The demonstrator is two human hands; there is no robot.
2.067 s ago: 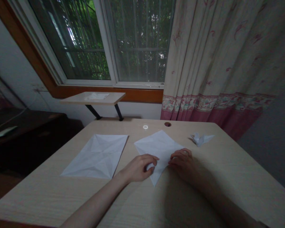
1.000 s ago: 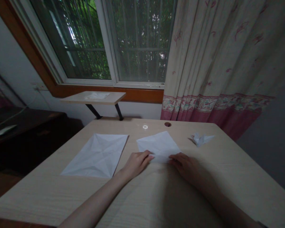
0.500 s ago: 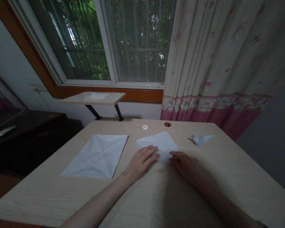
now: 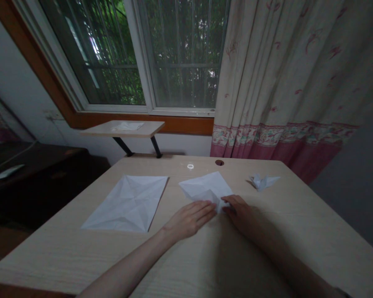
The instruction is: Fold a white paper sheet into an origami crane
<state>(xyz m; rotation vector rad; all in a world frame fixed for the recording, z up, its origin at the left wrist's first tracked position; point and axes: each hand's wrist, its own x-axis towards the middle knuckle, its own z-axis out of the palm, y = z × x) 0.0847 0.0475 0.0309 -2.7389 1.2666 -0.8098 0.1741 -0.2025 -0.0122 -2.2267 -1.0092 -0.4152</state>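
Note:
A white sheet of paper (image 4: 209, 183), folded smaller than the one on the left, lies in front of me with a near flap bent up off the table. My left hand (image 4: 192, 216) rests at its near left side, the fingers straight and together, their tips against the raised flap; its thumb is hidden. At the near right corner, my right hand (image 4: 240, 210) is closed, with thumb and forefinger pinching the paper. To the right sits a folded paper crane (image 4: 261, 181), apart from both hands.
A larger creased white sheet (image 4: 127, 205) lies flat on the wooden desk (image 4: 180, 265) at left. Behind are a small white ring (image 4: 190, 166) and a cable hole (image 4: 219, 162). A raised shelf (image 4: 149, 129) holds crumpled white paper (image 4: 129, 126). A curtain (image 4: 267, 103) hangs behind the desk.
My left hand has slid right and toward me, nearer my right hand. The paper's near side has bent up into a flap. My right hand has barely moved.

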